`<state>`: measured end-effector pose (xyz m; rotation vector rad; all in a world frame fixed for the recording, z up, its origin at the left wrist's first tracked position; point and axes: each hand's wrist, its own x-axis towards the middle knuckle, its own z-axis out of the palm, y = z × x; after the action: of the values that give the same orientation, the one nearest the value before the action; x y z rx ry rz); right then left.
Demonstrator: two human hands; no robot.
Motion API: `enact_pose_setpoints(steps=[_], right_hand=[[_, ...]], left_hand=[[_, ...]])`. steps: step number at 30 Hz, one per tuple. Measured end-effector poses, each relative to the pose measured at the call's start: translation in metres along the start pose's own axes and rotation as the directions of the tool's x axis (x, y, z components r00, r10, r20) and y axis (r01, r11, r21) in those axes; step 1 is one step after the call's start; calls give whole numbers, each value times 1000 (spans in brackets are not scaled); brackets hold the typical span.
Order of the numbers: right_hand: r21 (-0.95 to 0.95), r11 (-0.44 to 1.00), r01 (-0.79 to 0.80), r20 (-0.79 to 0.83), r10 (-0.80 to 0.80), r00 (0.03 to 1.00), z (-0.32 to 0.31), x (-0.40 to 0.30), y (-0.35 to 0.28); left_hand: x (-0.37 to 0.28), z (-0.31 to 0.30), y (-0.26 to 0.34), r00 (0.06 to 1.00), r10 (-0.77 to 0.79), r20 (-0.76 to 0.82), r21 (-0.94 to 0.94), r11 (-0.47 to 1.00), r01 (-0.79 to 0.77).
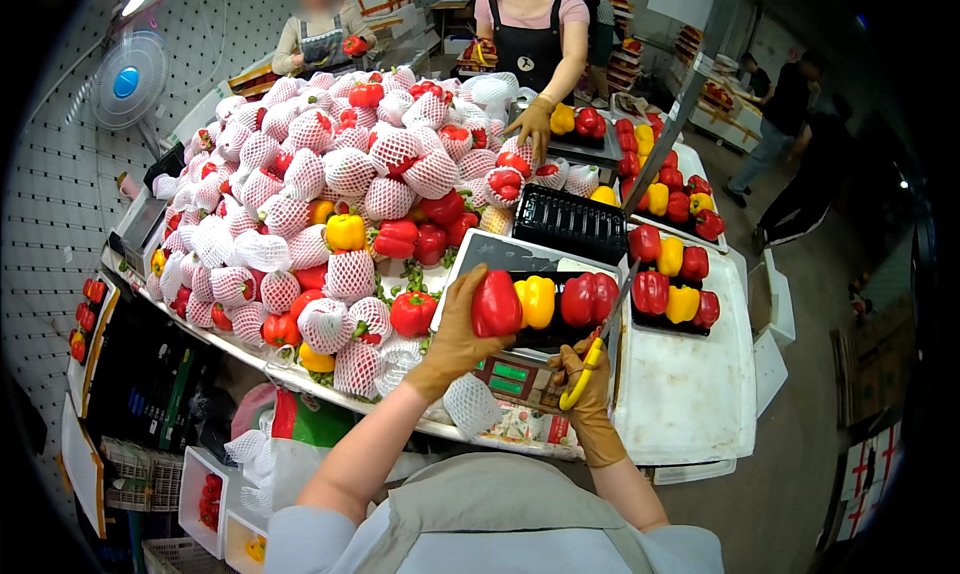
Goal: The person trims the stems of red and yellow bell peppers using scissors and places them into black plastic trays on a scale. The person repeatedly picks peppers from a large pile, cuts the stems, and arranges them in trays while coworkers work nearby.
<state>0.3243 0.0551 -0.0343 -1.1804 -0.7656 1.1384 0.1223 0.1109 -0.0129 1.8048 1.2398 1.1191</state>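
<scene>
My gloved left hand (pixel 459 330) grips a large red bell pepper (pixel 496 304) at the left end of a black tray (pixel 556 335). Beside it in that tray sit a yellow bell pepper (pixel 536 302) and another red pepper (pixel 590 299). The tray rests on the platform of a digital scale (pixel 480 253) with green displays. In my gloved right hand (pixel 591 383) is a pair of yellow-handled scissors (pixel 583 379), blades pointing up and to the right past the tray's right end. Just behind the tray lies a stack of black trays (pixel 571 218).
Left, peppers in white foam nets (pixel 349 170) form a large heap. Filled trays (pixel 675 304) stand on the white table (pixel 686 394) at right. A metal post (pixel 675 116) rises behind. Across the table, a co-worker's gloved hand (pixel 534 124) touches the heap; another person holds a red pepper (pixel 355 45).
</scene>
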Motion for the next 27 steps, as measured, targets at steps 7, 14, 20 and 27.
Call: enact_pose_setpoints(steps=[7,14,20,27], right_hand=[[-29,999,15,-47,-17,999,-33,-15,-5],[-27,999,-28,-84,26,996,-61,-15,-5],[-53,999,-7,-96,2,995,-56,-14,-11],[4,999,-39,-65,39,997,-57,-18,-8]], left_hand=[[11,-3,-20,996,45,-73,-5,999,-45],[-5,-22,-31,964,32,-264,-112,992,-64],[7,-10,-12,958,226,-178,104,972,-210],[19,12,12,981,193,29,456,871,-184]])
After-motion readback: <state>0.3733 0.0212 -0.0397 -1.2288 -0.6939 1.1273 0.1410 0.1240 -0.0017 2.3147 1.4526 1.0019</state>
